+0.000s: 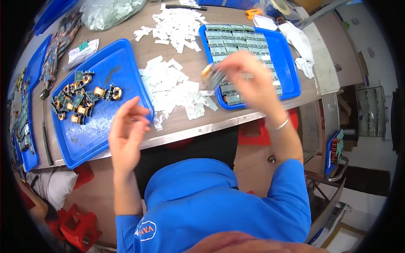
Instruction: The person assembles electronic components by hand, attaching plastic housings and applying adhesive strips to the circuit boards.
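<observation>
My left hand (pixel 128 134) hovers at the right edge of a blue tray (pixel 95 139), its fingers loosely curled and apart with nothing in them. Small green circuit boards with copper-wound coils (pixel 80 99) lie heaped in that tray. Over the left side of a second blue tray (pixel 291 78), my right hand (pixel 249 82) grips a small circuit board (pixel 214 76). Motion blurs this board, though a yellowish part shows at its upper end. Grey-green boards (pixel 238 47) stand in close rows in the second tray, partly covered by my right hand.
White paper slips lie in piles between the trays (pixel 168 86) and farther back (pixel 175 27). A clear plastic bag (pixel 110 14) sits at the back left. White cloth (pixel 297 44) lies right of the second tray. Red stools (pixel 80 227) stand on the floor, and another person's arm shows at far left.
</observation>
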The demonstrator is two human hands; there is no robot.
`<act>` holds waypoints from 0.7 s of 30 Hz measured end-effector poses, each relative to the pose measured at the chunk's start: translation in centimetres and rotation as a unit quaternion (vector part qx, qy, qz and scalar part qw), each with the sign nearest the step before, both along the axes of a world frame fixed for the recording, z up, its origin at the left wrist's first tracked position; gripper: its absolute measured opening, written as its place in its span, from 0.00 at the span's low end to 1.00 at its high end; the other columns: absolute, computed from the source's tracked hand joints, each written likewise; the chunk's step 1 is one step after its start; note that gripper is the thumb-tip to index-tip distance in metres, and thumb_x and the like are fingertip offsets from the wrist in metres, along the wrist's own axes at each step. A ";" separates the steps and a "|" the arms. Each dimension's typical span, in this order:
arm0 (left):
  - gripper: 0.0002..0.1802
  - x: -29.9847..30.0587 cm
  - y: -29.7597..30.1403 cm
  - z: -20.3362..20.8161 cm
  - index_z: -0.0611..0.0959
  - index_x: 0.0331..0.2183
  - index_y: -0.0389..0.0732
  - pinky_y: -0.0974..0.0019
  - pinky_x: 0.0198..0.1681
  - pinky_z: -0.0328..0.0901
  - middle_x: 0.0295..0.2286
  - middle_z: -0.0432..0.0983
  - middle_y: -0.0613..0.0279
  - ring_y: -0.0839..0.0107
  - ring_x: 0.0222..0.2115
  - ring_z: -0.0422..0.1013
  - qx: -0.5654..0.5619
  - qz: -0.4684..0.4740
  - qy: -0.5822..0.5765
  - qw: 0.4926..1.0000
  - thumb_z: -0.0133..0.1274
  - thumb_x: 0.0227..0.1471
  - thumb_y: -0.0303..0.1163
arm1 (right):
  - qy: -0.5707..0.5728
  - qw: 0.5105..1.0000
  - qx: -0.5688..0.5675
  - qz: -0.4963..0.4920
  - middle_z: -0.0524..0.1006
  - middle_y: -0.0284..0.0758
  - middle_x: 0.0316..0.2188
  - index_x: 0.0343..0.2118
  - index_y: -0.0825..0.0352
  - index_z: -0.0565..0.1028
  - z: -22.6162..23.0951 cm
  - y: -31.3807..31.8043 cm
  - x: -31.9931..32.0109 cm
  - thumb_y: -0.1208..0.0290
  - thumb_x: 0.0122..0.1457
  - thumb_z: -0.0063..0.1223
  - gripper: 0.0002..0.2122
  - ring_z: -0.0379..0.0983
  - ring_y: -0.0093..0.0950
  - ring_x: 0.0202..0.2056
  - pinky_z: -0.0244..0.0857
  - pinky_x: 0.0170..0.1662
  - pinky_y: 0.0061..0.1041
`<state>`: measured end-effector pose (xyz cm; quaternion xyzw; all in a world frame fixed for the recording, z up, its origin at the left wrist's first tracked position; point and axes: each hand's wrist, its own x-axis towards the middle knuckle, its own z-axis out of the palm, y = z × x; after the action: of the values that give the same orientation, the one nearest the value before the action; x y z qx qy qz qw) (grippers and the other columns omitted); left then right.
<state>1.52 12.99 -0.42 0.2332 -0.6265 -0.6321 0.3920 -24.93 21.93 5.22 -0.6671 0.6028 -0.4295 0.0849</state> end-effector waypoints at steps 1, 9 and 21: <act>0.20 0.5 -0.6 -0.1 0.69 0.46 0.33 0.75 0.33 0.63 0.36 0.68 0.57 0.77 0.30 0.65 -0.013 0.024 -0.028 0.999 0.47 0.50 0.26 | -0.047 0.996 0.007 -0.072 0.72 0.31 0.26 0.33 0.66 0.74 -0.1 -0.2 -2.7 0.79 0.53 0.46 0.06 0.69 0.21 0.29 0.63 0.30 0.18; 0.11 1.3 -2.7 -1.5 0.75 0.38 0.31 0.74 0.30 0.63 0.34 0.69 0.58 0.78 0.30 0.66 0.038 0.055 -0.064 0.996 0.44 0.52 0.25 | -0.223 0.899 0.121 -0.356 0.73 0.29 0.27 0.36 0.65 0.74 -2.3 -2.8 -20.8 0.70 0.54 0.45 0.09 0.67 0.18 0.26 0.63 0.30 0.19; 0.09 0.8 -2.6 -1.4 0.76 0.35 0.30 0.74 0.31 0.65 0.36 0.67 0.58 0.76 0.31 0.66 -0.013 0.059 -0.086 0.994 0.46 0.51 0.24 | -0.219 0.898 0.193 -0.330 0.74 0.23 0.30 0.40 0.58 0.74 -3.6 -3.8 -22.6 0.66 0.55 0.49 0.11 0.67 0.15 0.30 0.60 0.34 0.15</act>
<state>2.27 10.41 -1.78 0.3185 -0.6511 -0.5770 0.3765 -47.48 18.11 1.58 -0.2898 0.8253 -0.4436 0.1954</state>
